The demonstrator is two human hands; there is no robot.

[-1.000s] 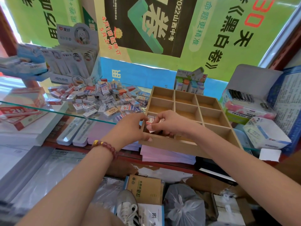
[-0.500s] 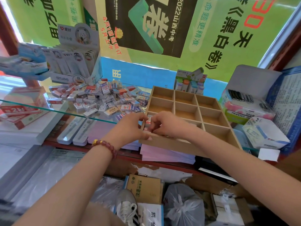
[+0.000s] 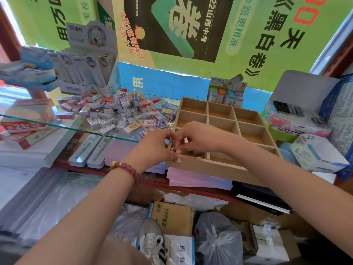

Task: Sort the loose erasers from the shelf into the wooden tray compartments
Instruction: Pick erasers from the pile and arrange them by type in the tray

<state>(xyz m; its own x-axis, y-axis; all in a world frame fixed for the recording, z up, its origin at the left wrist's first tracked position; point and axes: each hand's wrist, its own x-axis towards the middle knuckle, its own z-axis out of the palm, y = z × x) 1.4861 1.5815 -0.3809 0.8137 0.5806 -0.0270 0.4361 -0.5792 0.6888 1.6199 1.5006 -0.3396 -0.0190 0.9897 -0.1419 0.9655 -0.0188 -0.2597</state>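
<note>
Bright daylight comes through the green poster (image 3: 286,44) at the back, so it glows and gives a greenish tone to everything. At the top left corner the light is burned out to white. The glass shelf (image 3: 66,127) carries pale glare and reflections, and its edge shines as a thin green line. Shadows are soft. Inside the tray (image 3: 210,166) the compartments are darker along their walls, and the floor below is dim. The left hand (image 3: 152,146) and right hand (image 3: 200,136) are evenly lit and slightly soft. The wide lens bends straight lines near the borders. The boxes (image 3: 24,73) at far left are smeared. Print on the erasers (image 3: 118,111) is too soft to read.
</note>
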